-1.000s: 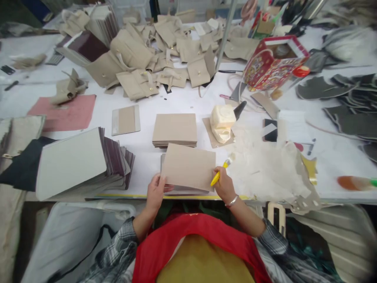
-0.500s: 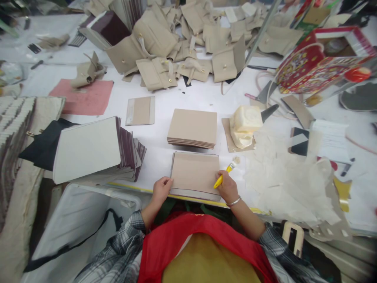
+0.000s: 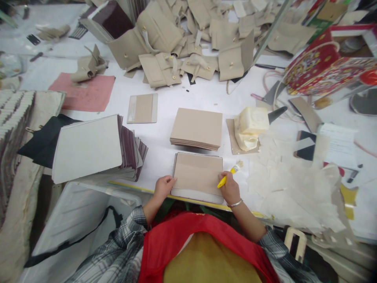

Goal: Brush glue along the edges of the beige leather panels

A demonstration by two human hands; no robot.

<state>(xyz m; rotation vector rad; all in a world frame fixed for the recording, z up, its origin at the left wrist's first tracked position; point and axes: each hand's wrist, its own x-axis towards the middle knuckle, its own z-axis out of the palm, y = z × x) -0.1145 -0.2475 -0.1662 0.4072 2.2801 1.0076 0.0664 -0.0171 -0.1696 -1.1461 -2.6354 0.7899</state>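
A beige rectangular panel [image 3: 198,171] lies on a slightly larger grey sheet [image 3: 203,194] at the table's front edge. My left hand [image 3: 165,186] is closed at the left edge, thumb and finger pinching the panel there. In my right hand [image 3: 231,189] is a yellow-handled paintbrush [image 3: 223,181], its pale bristles pointing away to the upper right. The fingers of that hand also touch the panel's right edge. Just beyond is a neat stack of beige panels [image 3: 196,125]. A tub of cream-coloured paste [image 3: 252,125] stands to its right on a piece of board.
Grey-covered boards [image 3: 88,145] are piled at left, above a white plastic bin [image 3: 73,232]. Beige pouches [image 3: 165,67] heap up at the back. Translucent scraps [image 3: 288,184] spread on the right, below a red patterned bag [image 3: 315,67]. A small panel [image 3: 143,108] lies left of the stack.
The whole view has shifted slightly, so the table's things appear a little further right. Both hands keep the same hold at the panel's sides, and the brush stays in my right hand.
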